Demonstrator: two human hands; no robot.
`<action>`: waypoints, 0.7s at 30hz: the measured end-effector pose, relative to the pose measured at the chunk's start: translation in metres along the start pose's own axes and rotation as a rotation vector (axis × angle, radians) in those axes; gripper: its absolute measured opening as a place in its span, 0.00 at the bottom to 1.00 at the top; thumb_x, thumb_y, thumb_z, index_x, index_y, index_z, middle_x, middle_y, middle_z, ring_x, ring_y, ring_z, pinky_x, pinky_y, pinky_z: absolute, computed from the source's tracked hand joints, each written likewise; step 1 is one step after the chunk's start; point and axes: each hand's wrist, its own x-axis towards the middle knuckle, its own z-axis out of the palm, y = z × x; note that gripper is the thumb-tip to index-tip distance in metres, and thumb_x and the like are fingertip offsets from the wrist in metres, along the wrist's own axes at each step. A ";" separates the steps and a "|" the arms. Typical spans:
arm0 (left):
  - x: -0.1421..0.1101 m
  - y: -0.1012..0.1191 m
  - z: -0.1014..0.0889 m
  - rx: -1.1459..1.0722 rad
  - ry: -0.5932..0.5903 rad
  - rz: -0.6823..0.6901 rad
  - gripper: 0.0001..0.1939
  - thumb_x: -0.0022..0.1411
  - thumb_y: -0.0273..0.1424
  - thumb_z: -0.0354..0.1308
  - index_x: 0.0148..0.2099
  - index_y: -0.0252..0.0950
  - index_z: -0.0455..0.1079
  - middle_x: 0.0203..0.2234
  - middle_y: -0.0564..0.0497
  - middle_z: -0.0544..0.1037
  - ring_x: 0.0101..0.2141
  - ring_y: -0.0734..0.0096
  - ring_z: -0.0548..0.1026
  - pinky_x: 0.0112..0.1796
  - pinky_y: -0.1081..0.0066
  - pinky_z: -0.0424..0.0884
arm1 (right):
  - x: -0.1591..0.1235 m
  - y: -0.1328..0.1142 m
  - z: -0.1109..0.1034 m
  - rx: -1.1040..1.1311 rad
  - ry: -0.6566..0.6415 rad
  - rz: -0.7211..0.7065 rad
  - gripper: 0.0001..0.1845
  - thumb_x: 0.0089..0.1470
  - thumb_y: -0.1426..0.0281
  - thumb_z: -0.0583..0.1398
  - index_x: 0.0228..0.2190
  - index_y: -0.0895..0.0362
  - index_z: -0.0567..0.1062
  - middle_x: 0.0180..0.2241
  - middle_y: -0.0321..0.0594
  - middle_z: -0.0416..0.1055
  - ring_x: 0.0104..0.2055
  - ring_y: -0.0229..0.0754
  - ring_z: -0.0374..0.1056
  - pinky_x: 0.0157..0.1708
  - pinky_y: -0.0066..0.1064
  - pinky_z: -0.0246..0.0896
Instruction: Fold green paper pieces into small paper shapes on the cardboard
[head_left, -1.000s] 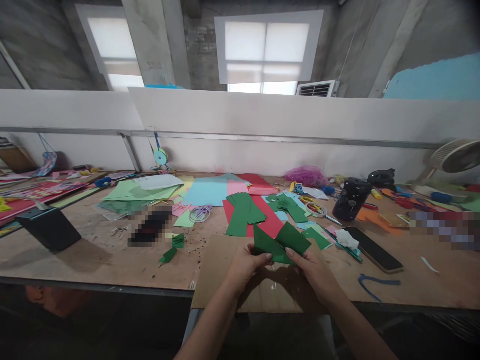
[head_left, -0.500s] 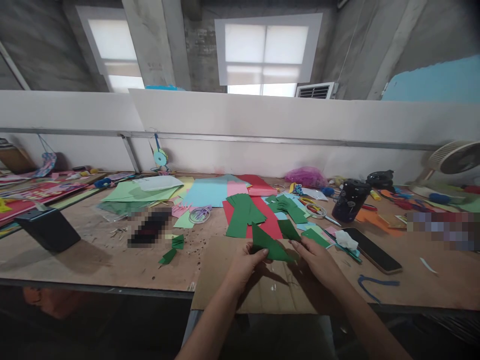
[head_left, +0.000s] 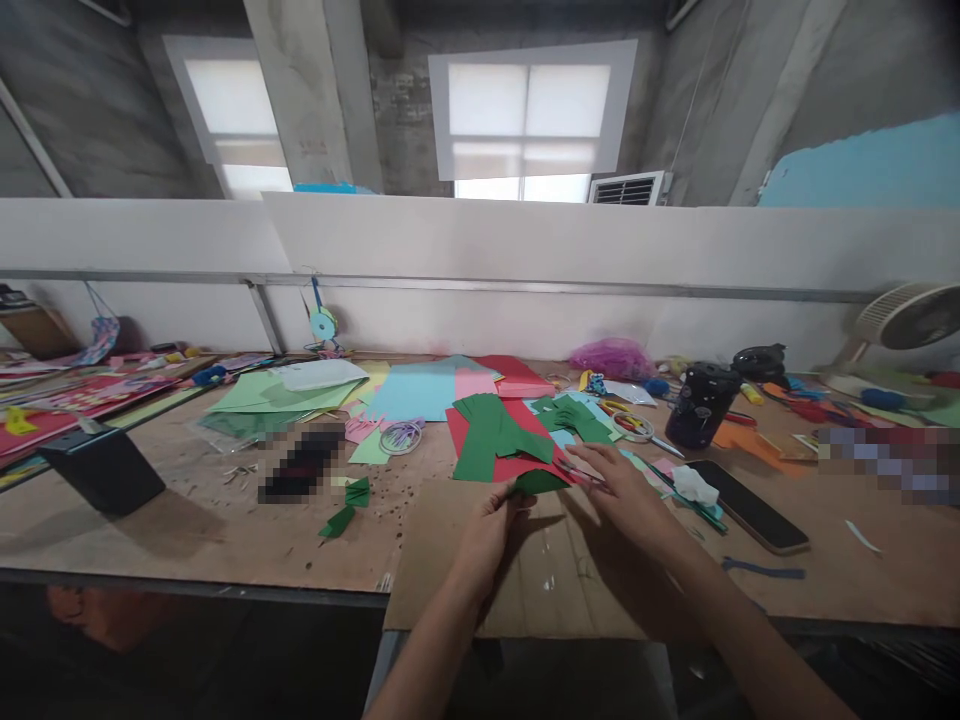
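A green paper piece (head_left: 541, 483) was pinched above the cardboard (head_left: 431, 560) by the left hand (head_left: 489, 520); whether anything was gripped by the right hand (head_left: 621, 492) could not be told.

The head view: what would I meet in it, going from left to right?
Black box → two small green paper pieces → left hand → green paper held by it → right hand → dark phone → fan.

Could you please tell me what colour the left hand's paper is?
The paper is green, best seen in the head view.
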 end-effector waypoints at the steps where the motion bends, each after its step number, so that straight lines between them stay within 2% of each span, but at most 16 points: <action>1: 0.000 0.000 0.000 0.031 0.008 0.037 0.18 0.55 0.34 0.60 0.47 0.33 0.75 0.38 0.44 0.79 0.40 0.64 0.74 0.44 0.68 0.68 | -0.003 -0.009 -0.001 0.087 -0.037 0.007 0.26 0.52 0.71 0.55 0.53 0.45 0.70 0.52 0.40 0.67 0.54 0.48 0.62 0.53 0.42 0.56; 5: 0.001 -0.001 -0.002 0.194 0.031 0.196 0.19 0.56 0.26 0.53 0.49 0.39 0.75 0.48 0.47 0.76 0.50 0.61 0.70 0.54 0.62 0.60 | -0.016 -0.044 0.004 0.404 -0.079 0.113 0.30 0.48 0.72 0.58 0.54 0.46 0.68 0.43 0.38 0.71 0.42 0.45 0.67 0.46 0.39 0.62; 7: 0.000 0.000 -0.001 0.242 0.010 0.266 0.21 0.54 0.23 0.51 0.48 0.39 0.76 0.50 0.48 0.75 0.53 0.62 0.68 0.56 0.62 0.57 | -0.020 -0.054 0.010 0.585 -0.124 0.143 0.29 0.50 0.72 0.57 0.55 0.47 0.67 0.38 0.36 0.73 0.40 0.44 0.68 0.45 0.37 0.63; 9: -0.002 0.001 0.000 0.261 -0.033 0.296 0.23 0.52 0.21 0.51 0.48 0.39 0.76 0.51 0.48 0.74 0.55 0.63 0.67 0.57 0.63 0.55 | -0.022 -0.058 0.015 0.681 -0.131 0.160 0.25 0.49 0.72 0.56 0.50 0.49 0.72 0.39 0.37 0.74 0.43 0.45 0.69 0.46 0.37 0.62; 12: -0.004 0.004 0.002 0.232 -0.062 0.258 0.25 0.48 0.20 0.51 0.48 0.39 0.76 0.52 0.49 0.73 0.55 0.63 0.66 0.57 0.65 0.55 | -0.023 -0.054 0.020 0.639 -0.051 0.242 0.17 0.47 0.72 0.55 0.37 0.52 0.79 0.38 0.38 0.76 0.44 0.47 0.69 0.46 0.37 0.62; 14: -0.003 0.005 0.001 0.124 -0.039 0.175 0.26 0.48 0.22 0.53 0.50 0.39 0.74 0.52 0.48 0.73 0.52 0.62 0.69 0.53 0.66 0.61 | -0.025 -0.050 0.020 0.586 -0.007 0.280 0.15 0.45 0.72 0.55 0.33 0.53 0.79 0.36 0.39 0.77 0.42 0.48 0.70 0.44 0.38 0.63; 16: 0.001 0.005 0.000 0.001 0.016 0.078 0.25 0.51 0.27 0.56 0.53 0.38 0.71 0.49 0.45 0.75 0.43 0.64 0.74 0.42 0.69 0.68 | -0.026 -0.048 0.020 0.550 0.024 0.271 0.15 0.43 0.73 0.54 0.31 0.55 0.79 0.35 0.39 0.77 0.41 0.48 0.70 0.44 0.38 0.63; 18: 0.004 0.004 -0.001 -0.047 0.056 0.003 0.23 0.54 0.35 0.57 0.52 0.35 0.70 0.41 0.44 0.77 0.32 0.70 0.75 0.31 0.73 0.67 | -0.028 -0.049 0.018 0.516 0.046 0.249 0.15 0.42 0.74 0.54 0.30 0.55 0.79 0.35 0.40 0.77 0.41 0.48 0.70 0.44 0.37 0.62; 21: 0.003 0.005 -0.001 0.016 0.008 -0.050 0.21 0.56 0.46 0.56 0.43 0.33 0.71 0.25 0.49 0.75 0.21 0.75 0.70 0.23 0.77 0.62 | -0.030 -0.053 0.015 0.519 0.038 0.225 0.16 0.41 0.74 0.53 0.29 0.55 0.79 0.34 0.39 0.77 0.41 0.47 0.70 0.44 0.36 0.63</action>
